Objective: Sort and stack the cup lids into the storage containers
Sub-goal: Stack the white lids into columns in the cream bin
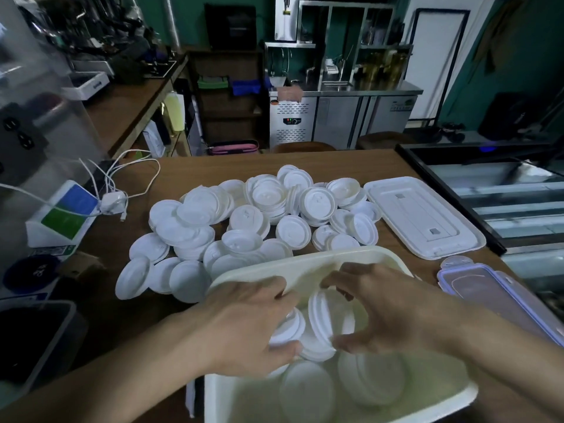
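Cream storage container (305,262) nearest, lids already inside | loose lids (244,215) heaped on table (351,166) beyond | left hand (244,328), right hand (393,309) — fingers curled, clamped on lid stack (320,325) inside container | advice: keep rims nested, squeeze both ends evenly.

Only the person's arms are seen: the left forearm (128,374) and right forearm (500,358) are bare, and the left hand (244,325) and right hand (393,312) are bare too, a little blurred.

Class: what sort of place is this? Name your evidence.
Probably a café's work area: heaped cup lids on a wooden counter, a steel undercounter fridge and sink behind.
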